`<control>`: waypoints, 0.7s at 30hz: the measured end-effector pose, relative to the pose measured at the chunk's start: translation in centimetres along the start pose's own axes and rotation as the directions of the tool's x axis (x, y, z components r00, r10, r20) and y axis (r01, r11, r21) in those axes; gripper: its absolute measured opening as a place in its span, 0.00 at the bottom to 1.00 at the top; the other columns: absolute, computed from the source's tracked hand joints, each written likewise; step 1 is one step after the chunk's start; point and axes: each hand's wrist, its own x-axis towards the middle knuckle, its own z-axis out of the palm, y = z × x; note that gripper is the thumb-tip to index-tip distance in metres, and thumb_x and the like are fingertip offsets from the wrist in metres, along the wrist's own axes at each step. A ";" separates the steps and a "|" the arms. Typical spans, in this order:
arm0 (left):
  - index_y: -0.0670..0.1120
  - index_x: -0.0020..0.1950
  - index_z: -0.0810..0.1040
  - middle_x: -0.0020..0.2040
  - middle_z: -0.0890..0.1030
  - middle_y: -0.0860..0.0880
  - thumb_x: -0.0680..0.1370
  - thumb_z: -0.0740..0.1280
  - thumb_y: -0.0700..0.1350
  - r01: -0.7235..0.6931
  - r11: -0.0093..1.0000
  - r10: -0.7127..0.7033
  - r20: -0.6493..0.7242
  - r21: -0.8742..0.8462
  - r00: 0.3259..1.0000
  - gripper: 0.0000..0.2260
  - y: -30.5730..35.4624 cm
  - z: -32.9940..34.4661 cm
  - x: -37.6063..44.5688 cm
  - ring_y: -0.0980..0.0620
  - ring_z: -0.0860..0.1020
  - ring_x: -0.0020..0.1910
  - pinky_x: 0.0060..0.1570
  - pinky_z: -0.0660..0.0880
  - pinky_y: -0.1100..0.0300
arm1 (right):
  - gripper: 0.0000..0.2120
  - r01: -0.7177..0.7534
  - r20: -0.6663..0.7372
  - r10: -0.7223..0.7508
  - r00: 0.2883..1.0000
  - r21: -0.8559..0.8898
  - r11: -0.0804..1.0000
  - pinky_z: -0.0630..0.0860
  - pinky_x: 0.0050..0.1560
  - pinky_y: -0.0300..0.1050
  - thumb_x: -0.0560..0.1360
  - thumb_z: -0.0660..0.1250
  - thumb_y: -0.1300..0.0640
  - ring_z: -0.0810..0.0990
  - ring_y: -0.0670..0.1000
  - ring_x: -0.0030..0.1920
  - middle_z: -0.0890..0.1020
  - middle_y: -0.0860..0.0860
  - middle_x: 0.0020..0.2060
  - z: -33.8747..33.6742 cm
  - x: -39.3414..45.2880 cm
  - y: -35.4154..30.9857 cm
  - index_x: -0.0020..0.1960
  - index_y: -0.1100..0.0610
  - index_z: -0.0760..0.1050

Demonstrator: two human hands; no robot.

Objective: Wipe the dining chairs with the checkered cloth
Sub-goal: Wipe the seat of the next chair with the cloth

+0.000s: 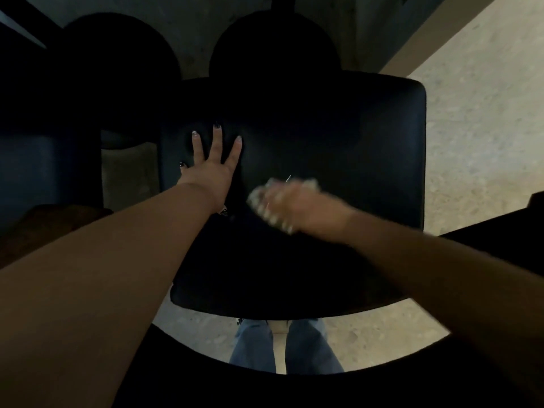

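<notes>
A black dining chair fills the middle of the view, seen from above, with its padded seat [338, 136] facing me. My left hand [213, 166] lies flat on the seat's left part, fingers spread, holding nothing. My right hand [297, 203] is motion-blurred over the middle of the seat, its fingers curled around a pale crumpled thing that looks like the checkered cloth [260, 201]. Only pale scraps of the cloth show around the fingers. A small patterned scrap [224, 212] shows under my left wrist; I cannot tell what it is.
Two dark round shapes [273, 45] stand beyond the chair, under a dark table edge [17, 30] at the upper left. Another dark chair [35, 169] is on the left. Pale speckled floor [485, 119] lies to the right. My jeans [282, 346] show below the seat's near edge.
</notes>
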 end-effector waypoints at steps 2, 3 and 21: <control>0.53 0.75 0.28 0.73 0.24 0.43 0.68 0.78 0.45 0.003 1.000 -0.003 0.000 -0.001 1.000 0.60 0.1 0.0 0.0 0.32 0.32 0.73 0.68 0.61 0.34 | 0.24 -0.431 -0.310 0.418 0.854 0.030 0.902 0.63 0.67 0.53 0.73 0.62 0.64 0.67 0.64 0.68 0.71 0.61 0.67 -3.5 0.1 6.1 0.69 0.60 0.69; 0.53 0.75 0.28 0.73 0.24 0.43 0.69 0.78 0.45 0.007 1.000 -0.007 0.001 -0.004 1.000 0.60 0.1 0.0 0.0 0.32 0.32 0.73 0.68 0.61 0.34 | 0.30 -0.579 -0.426 0.554 0.715 0.083 0.811 0.55 0.72 0.56 0.71 0.62 0.67 0.59 0.66 0.73 0.65 0.62 0.71 -4.3 -0.5 8.3 0.72 0.63 0.63; 0.54 0.75 0.28 0.72 0.22 0.45 0.68 0.78 0.44 0.005 1.000 -0.005 -0.002 -0.025 1.000 0.61 0.1 0.3 0.1 0.33 0.31 0.73 0.69 0.60 0.34 | 0.33 -0.830 -0.496 0.801 0.337 0.246 0.501 0.45 0.75 0.56 0.73 0.60 0.65 0.48 0.59 0.77 0.54 0.57 0.77 -6.5 3.8 8.6 0.77 0.60 0.54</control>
